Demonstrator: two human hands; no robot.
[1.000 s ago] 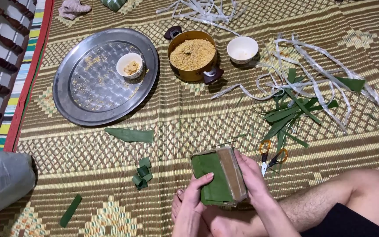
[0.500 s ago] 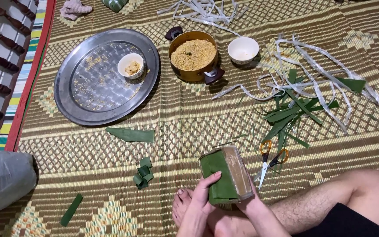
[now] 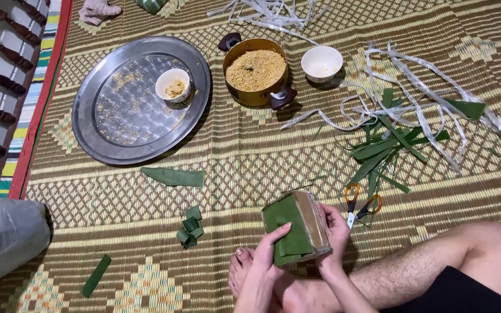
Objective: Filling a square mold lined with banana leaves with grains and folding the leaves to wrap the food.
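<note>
A square wooden mould [image 3: 314,223] lined with green leaf [image 3: 288,229] is held tilted over my foot at the bottom centre. My left hand [image 3: 265,264] presses its fingers flat on the leaf face. My right hand [image 3: 334,232] grips the mould's right wooden side. Scissors with orange handles [image 3: 362,203] lie on the woven mat just right of my right hand. A pot of yellow grain [image 3: 256,72] stands further off at the top centre.
A round metal tray [image 3: 111,139] with a small white bowl [image 3: 173,84] lies at upper left. Another white bowl [image 3: 322,62] sits beside the pot. Leaf strips [image 3: 172,176], folded leaf scraps [image 3: 189,227], a pile of cut leaves [image 3: 387,145] and pale tying strips [image 3: 424,98] are scattered about.
Both hands have turned and tilted the mould, shifting it slightly right and down. The wooden side now faces up and right, with the left fingers spread over the leaf.
</note>
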